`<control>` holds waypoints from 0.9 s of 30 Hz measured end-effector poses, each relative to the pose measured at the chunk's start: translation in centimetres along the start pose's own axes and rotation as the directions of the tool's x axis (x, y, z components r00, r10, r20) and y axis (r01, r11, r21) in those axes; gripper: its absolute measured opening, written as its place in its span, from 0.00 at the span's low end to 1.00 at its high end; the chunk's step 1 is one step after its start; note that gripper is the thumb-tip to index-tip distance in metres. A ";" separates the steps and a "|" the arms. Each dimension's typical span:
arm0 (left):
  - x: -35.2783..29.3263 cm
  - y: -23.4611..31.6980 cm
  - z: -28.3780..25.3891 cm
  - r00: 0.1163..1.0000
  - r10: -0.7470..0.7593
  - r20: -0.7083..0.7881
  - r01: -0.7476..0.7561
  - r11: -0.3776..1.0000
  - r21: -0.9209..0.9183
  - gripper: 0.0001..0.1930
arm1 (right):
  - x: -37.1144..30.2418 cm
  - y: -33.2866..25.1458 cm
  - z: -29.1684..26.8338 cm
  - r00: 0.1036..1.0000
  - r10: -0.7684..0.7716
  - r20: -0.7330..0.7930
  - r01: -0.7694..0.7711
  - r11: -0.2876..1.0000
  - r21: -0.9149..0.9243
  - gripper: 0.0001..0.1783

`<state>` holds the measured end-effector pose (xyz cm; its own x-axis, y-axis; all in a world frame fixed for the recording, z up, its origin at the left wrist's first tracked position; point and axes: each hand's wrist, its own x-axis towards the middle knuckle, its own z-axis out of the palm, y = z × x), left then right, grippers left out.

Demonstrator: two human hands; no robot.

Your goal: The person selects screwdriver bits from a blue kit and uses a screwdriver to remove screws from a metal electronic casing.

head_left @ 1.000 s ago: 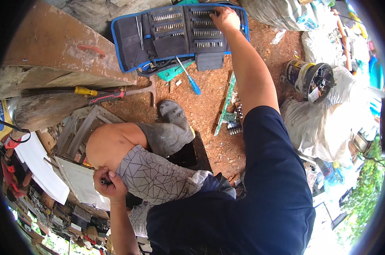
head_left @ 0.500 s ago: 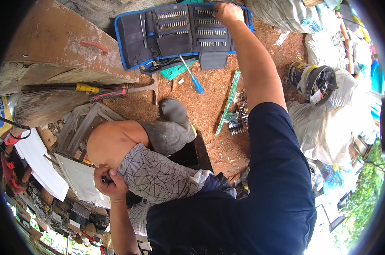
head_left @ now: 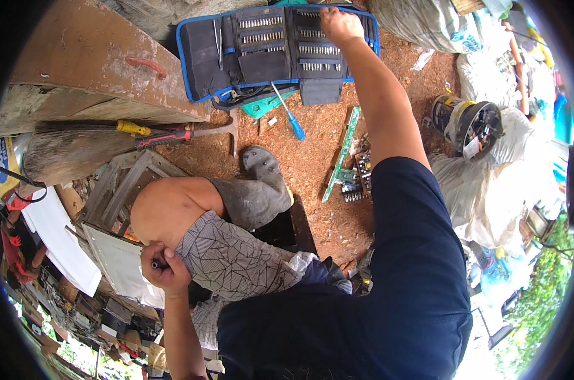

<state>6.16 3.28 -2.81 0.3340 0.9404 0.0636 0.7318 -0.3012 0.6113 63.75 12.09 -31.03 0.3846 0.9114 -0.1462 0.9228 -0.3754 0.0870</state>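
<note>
My left hand [head_left: 165, 269], near my bare knee, is closed around a small dark cylindrical tool [head_left: 155, 264] whose hollow round end points up. Far ahead, my right arm reaches to an unfolded black tool case [head_left: 203, 66] with blue trim, which holds several rows of silver screwdriver bits [head_left: 318, 50]. The fingers of my right hand [head_left: 343, 26] are pinched together at the top row of the right-hand panel. What lies between those fingertips is too small to make out. A pair of thin tweezers [head_left: 218, 44] sits in the case's left panel.
A blue-handled screwdriver [head_left: 296, 126] leans by the case. A claw hammer [head_left: 205, 132] and a yellow-handled tool [head_left: 132, 128] lie left, beside a wooden chest [head_left: 103, 57]. Green circuit boards [head_left: 343, 155] rest on the dirt floor. A bucket of scraps [head_left: 477, 130] and white sacks [head_left: 477, 196] stand right.
My right hand stays at the bit rows, its fingers slightly shifted and more pinched. The left hand keeps its hold by the knee. The whole view has moved slightly.
</note>
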 end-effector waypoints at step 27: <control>-0.7 -1.3 -0.8 0.998 0.005 0.069 -0.002 0.999 -0.046 0.13 | -2.2 0.9 2.1 0.989 0.089 -0.116 -0.066 0.979 0.195 0.14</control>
<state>4.49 3.13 -2.98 0.3783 0.9256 0.0120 0.7028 -0.2956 0.6470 63.76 9.45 -32.72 0.4601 0.8876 -0.0230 0.8826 -0.4600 -0.0969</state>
